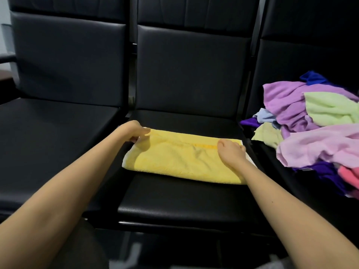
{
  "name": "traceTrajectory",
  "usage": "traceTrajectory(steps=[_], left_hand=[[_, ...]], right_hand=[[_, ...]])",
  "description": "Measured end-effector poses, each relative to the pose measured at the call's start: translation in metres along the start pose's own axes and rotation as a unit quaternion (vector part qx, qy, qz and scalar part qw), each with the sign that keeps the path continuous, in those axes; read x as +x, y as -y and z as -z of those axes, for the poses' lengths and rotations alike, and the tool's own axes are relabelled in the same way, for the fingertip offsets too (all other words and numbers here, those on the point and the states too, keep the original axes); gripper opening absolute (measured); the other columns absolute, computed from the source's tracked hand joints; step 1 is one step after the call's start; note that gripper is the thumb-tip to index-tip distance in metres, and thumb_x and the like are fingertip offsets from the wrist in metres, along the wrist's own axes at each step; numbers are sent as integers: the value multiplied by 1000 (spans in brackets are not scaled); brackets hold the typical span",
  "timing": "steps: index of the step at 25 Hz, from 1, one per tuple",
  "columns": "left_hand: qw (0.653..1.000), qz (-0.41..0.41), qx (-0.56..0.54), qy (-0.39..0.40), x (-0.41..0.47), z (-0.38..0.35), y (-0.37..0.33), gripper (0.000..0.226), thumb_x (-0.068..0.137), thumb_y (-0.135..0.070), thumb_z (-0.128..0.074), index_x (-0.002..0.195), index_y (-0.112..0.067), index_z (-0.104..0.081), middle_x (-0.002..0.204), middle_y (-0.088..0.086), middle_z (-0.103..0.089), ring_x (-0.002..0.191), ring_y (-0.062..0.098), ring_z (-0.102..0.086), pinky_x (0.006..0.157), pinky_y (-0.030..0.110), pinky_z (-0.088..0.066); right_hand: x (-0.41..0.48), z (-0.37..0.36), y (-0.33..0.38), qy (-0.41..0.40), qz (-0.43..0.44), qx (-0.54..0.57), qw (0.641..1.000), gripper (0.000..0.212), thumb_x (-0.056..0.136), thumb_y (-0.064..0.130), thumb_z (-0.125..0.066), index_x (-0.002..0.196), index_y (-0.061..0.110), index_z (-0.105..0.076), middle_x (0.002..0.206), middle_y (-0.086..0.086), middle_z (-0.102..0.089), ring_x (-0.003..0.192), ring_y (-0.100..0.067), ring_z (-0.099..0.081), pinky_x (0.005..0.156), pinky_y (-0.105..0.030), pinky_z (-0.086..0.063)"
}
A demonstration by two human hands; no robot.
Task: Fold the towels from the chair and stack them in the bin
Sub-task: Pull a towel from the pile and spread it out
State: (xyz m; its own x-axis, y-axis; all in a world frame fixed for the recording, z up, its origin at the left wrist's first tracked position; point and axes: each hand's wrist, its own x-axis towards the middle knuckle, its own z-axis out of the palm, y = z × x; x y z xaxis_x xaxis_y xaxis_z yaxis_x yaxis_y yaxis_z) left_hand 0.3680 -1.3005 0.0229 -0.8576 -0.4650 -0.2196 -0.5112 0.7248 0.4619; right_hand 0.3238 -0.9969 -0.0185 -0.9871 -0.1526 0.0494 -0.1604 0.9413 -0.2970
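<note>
Left hand (pixel 136 132) pinching the far-left corner of the yellow towel (pixel 174 164), thumb on top, fingers tucked under the edge, not spread at all. Right hand (pixel 231 151) down on the far-right corner of the same towel, knuckles up, fingers curled over the edge. Looks more like a grip than a flat press, but with the fingertips mostly hidden, hard to swear to it. So both hands at the towel's far long edge, one per corner, neither really nearer than the other.

Towel lying flat right under the hands on the middle chair seat (pixel 174 200), already doubled over by the look of it. Long axis running left to right, straight from one hand to the other, thick folded edge on the near side. Guessing next up is folding across that long axis, one end over onto the other, with either hand well placed to lead.

Right of the yellow towel, well apart on the next seat: the unfolded pile (pixel 310 121), purple, pink, pale green, a bit of blue, all crumpled. Left of the towel, another black seat (pixel 48 142). No bin anywhere in view, so no clue which way from the towel for the stacking bit
</note>
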Motion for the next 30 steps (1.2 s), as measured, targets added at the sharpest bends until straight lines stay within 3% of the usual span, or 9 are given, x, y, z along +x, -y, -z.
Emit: traceTrajectory(steps=[3,5,8,14,16,18,22,26,30], left_hand=[[980,-143,111,-85,-1,-3,-6,44,85,-28,-63,123,-11,-52,110,10,-57,89,24,-57,71,33,-47],[956,-262,129,-13,-4,-10,-13,53,88,-25,-60,138,-23,-43,137,4,-45,119,24,-48,94,37,-44],[960,-230,104,122,-11,-18,-21,48,90,-36,-59,134,-19,-50,133,0,-53,116,17,-51,93,27,-41],[958,-201,140,149,-19,19,-28,49,84,-44,-66,124,-21,-53,127,-3,-55,110,17,-54,91,29,-44],[965,-225,101,84,-13,24,-36,36,84,-38,-67,114,-23,-55,116,0,-59,100,17,-55,84,30,-44],[963,-225,140,-52,-5,15,-41,45,85,-36,-66,125,-25,-49,125,3,-54,114,23,-48,99,40,-34],[923,-251,273,-101,8,-25,-50,70,91,-43,-54,150,-25,-19,154,6,-22,142,26,-15,113,50,-10],[906,-383,178,27,-2,-73,-69,53,99,-48,-32,149,-34,-22,158,-4,-16,147,17,-8,116,44,-3],[934,-260,231,76,2,-96,-76,54,96,-60,-11,148,-46,-7,160,-6,1,147,27,3,116,54,4]], right_hand=[[7,16,-11,2,-37,-57,998,30,92,14,-36,111,19,-58,119,-5,-54,121,-28,-38,103,-43,-23],[8,23,-13,31,-29,-75,996,30,88,9,-42,110,21,-58,116,-4,-52,122,-27,-32,102,-42,-22],[11,29,-10,39,-25,-74,996,30,90,5,-41,107,20,-60,104,-2,-40,120,-30,-29,104,-41,-23],[26,39,-2,30,-50,0,998,22,90,11,-35,96,21,-53,113,-9,-59,114,-30,-47,104,-44,-24],[31,42,2,-49,-34,17,998,23,91,9,-36,101,21,-53,113,-8,-60,114,-30,-47,100,-39,-25],[33,41,6,-103,-29,8,994,33,92,8,-39,122,20,-48,134,-11,-49,131,-30,-33,107,-42,-20],[33,30,16,-7,-5,-22,1000,79,88,6,-45,151,28,-2,159,-6,7,146,-25,14,115,-51,8],[30,23,35,64,65,6,996,67,92,18,-42,150,28,-10,158,-2,-10,146,-27,5,115,-52,4],[23,13,39,100,64,-21,993,60,95,30,-39,149,29,-14,155,-3,-19,145,-28,-7,115,-52,-3]])
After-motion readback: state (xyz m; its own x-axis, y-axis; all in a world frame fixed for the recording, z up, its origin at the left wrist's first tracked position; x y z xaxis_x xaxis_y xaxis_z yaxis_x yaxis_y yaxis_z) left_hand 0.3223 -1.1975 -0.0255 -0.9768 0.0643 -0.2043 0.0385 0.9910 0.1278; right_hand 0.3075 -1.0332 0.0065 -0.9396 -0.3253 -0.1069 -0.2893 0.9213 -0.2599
